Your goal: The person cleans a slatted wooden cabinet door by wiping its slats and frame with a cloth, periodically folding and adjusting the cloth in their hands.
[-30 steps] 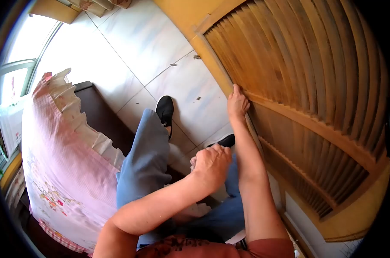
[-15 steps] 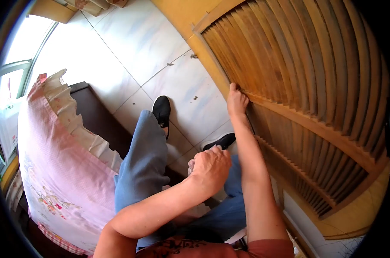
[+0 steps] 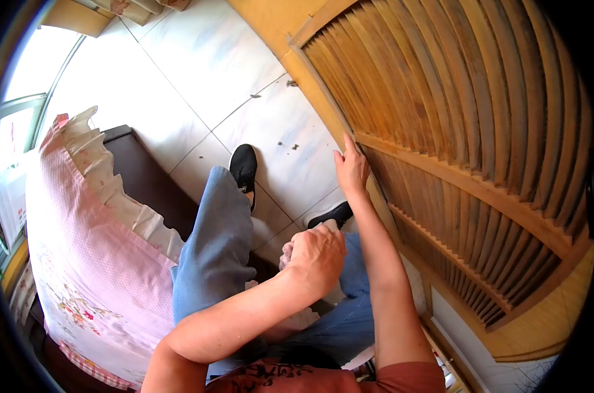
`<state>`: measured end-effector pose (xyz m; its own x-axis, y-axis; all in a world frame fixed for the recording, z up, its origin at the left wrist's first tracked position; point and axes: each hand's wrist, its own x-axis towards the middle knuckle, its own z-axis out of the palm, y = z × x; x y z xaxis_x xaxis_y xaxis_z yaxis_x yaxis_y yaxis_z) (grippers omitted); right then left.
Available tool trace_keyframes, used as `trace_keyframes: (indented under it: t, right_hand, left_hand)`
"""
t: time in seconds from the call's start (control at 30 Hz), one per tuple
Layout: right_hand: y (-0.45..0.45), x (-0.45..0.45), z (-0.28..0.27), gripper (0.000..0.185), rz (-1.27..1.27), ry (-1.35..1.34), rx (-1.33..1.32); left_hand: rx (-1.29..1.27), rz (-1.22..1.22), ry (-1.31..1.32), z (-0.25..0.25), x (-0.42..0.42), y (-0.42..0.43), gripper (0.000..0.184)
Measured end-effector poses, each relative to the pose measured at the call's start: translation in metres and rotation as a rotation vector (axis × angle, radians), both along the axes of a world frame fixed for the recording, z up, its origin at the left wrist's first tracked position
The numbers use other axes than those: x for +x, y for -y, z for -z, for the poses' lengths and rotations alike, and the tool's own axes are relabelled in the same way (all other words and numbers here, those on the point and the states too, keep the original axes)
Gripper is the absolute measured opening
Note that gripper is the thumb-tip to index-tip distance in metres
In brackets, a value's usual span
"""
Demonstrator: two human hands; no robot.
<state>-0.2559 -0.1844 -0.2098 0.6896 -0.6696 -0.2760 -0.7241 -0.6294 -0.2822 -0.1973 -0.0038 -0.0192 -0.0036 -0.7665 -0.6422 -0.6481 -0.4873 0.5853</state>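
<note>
My left hand [image 3: 315, 259] is closed in a fist above my knees, around something pale that barely shows and that I cannot make out. My right hand [image 3: 352, 171] is at the inner edge of a louvered wooden panel [image 3: 441, 171], near its middle rail. Its index finger points along the frame and its thumb is spread apart. Nothing shows held in it. The slats of the panel are brown with darker, dusty-looking parts.
Small dark bits [image 3: 295, 147] lie on the tiled floor [image 3: 198, 78]. At the left, a pink and white floral cloth with a ruffle [image 3: 113, 242] covers furniture beside a dark brown box-like piece [image 3: 146, 177]. Black shoes [image 3: 243, 169] stand below.
My right hand has shifted slightly down and left along the frame, and its fingers have spread from a closed grip. Another dark bit shows on the floor. My left hand stays closed.
</note>
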Motion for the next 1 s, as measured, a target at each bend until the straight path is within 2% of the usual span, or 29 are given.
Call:
trace_keyframes:
  t: [0.07, 0.2, 0.27, 0.3, 0.37, 0.5, 0.57, 0.6, 0.7, 0.73, 0.77, 0.8, 0.87, 0.9, 0.97, 1.0]
  right_hand:
    - [0.007, 0.005, 0.016, 0.051, -0.014, 0.054, -0.113]
    - [0.015, 0.017, 0.025, 0.056, 0.058, 0.025, -0.050]
    - [0.013, 0.022, 0.020, 0.057, 0.097, -0.162, -0.070]
    - [0.014, 0.021, 0.022, 0.057, 0.099, -0.162, -0.070]
    - [0.019, 0.017, 0.030, 0.051, -0.084, -0.336, -0.250]
    - [0.029, 0.010, 0.038, 0.040, -0.172, -0.337, -0.352]
    - [0.031, 0.012, 0.037, 0.025, -0.258, -0.336, -0.426]
    - [0.032, 0.012, 0.034, 0.025, -0.256, -0.337, -0.428]
    - [0.025, 0.007, 0.022, 0.017, -0.286, -0.193, -0.324]
    - [0.015, 0.001, 0.017, 0.013, -0.294, -0.136, -0.201]
    - [0.005, -0.006, 0.014, 0.011, -0.304, -0.079, -0.073]
    - [0.000, -0.018, 0.013, 0.011, -0.298, -0.081, -0.078]
    - [-0.010, -0.033, 0.015, 0.018, -0.317, 0.068, 0.021]
    - [-0.012, -0.039, 0.015, 0.018, -0.310, 0.061, 0.022]
    - [-0.012, -0.038, 0.015, 0.017, -0.155, 0.401, -0.009]
    - [-0.003, -0.037, -0.006, 0.025, 0.097, -0.045, 0.220]
  left_hand:
    - [0.018, 0.016, -0.004, -0.002, 0.002, 0.001, 0.037]
    - [0.008, 0.068, 0.038, -0.002, 0.004, 0.001, 0.031]
    - [0.003, 0.023, 0.032, 0.002, -0.001, -0.001, 0.031]
    - [-0.003, -0.023, 0.026, 0.003, -0.003, -0.001, 0.032]
    - [0.003, -0.028, 0.023, 0.005, -0.005, -0.001, 0.035]
    - [0.021, 0.029, 0.016, 0.001, -0.002, 0.000, 0.040]
    - [0.030, 0.014, 0.004, -0.002, 0.001, 0.001, 0.043]
    - [0.040, 0.000, -0.013, -0.004, 0.002, 0.002, 0.047]
    - [0.034, 0.047, -0.030, -0.006, 0.007, 0.002, 0.055]
    - [0.030, 0.050, -0.028, -0.005, 0.006, 0.001, 0.055]
    - [-0.015, 0.024, -0.001, -0.003, 0.003, -0.002, 0.034]
    - [-0.064, 0.003, 0.025, -0.002, 0.001, -0.004, 0.019]
    - [-0.070, 0.067, 0.054, -0.006, 0.004, -0.003, 0.020]
    - [-0.076, 0.132, 0.077, -0.008, 0.003, -0.003, 0.021]
    - [-0.121, 0.085, 0.074, -0.004, 0.004, -0.004, 0.024]
    - [-0.171, 0.041, 0.069, -0.006, 0.002, -0.001, 0.028]
